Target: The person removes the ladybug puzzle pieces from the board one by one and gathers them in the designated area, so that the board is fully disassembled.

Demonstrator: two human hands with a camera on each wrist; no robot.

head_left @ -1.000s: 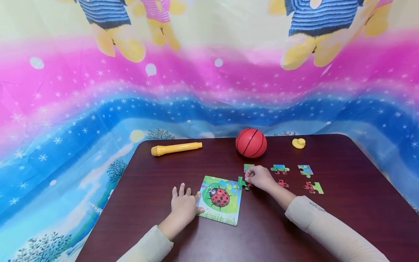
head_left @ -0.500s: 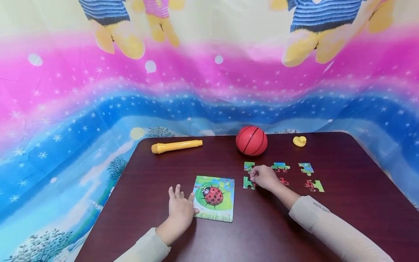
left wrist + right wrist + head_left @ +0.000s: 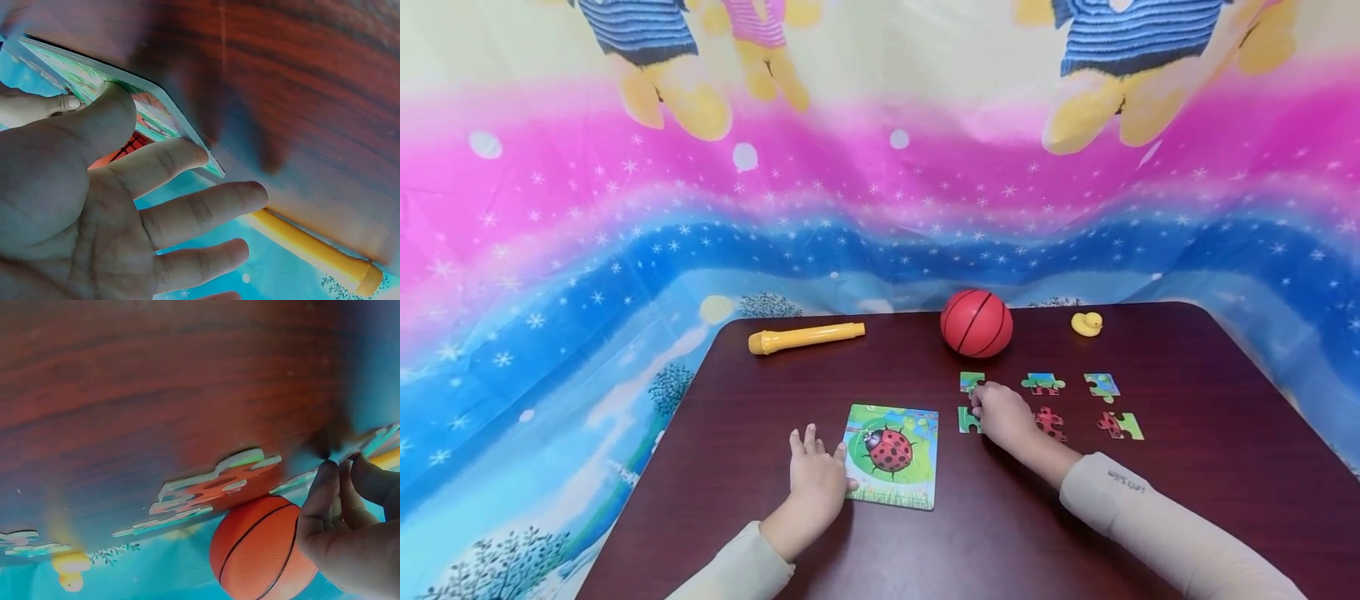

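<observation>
My left hand (image 3: pixel 817 479) lies with spread, straight fingers left of a square ladybug picture board (image 3: pixel 891 457). Its thumb overlaps the board's left edge, and in the left wrist view the index finger (image 3: pixel 169 164) is beside that edge. Fingers curled, my right hand (image 3: pixel 1009 415) pinches the right edge of a green puzzle piece (image 3: pixel 968 419), whose right part it hides. The fingertips (image 3: pixel 328 467) are low by the tabletop in the right wrist view. Just behind them lies another green-blue puzzle piece (image 3: pixel 972 380).
More puzzle pieces lie rightward: a blue-topped one (image 3: pixel 1042 382), a red one (image 3: pixel 1049 423), a corner one (image 3: pixel 1102 386) and a red-green one (image 3: pixel 1122 426). A yellow toy microphone (image 3: pixel 807 337), red ball (image 3: pixel 977 323) and yellow duck (image 3: pixel 1086 323) stand along the table's (image 3: pixel 760 400) back.
The board has shifted left, away from the pieces, with my left hand. My right hand has moved slightly right with the green piece, which now lies below the green-blue one.
</observation>
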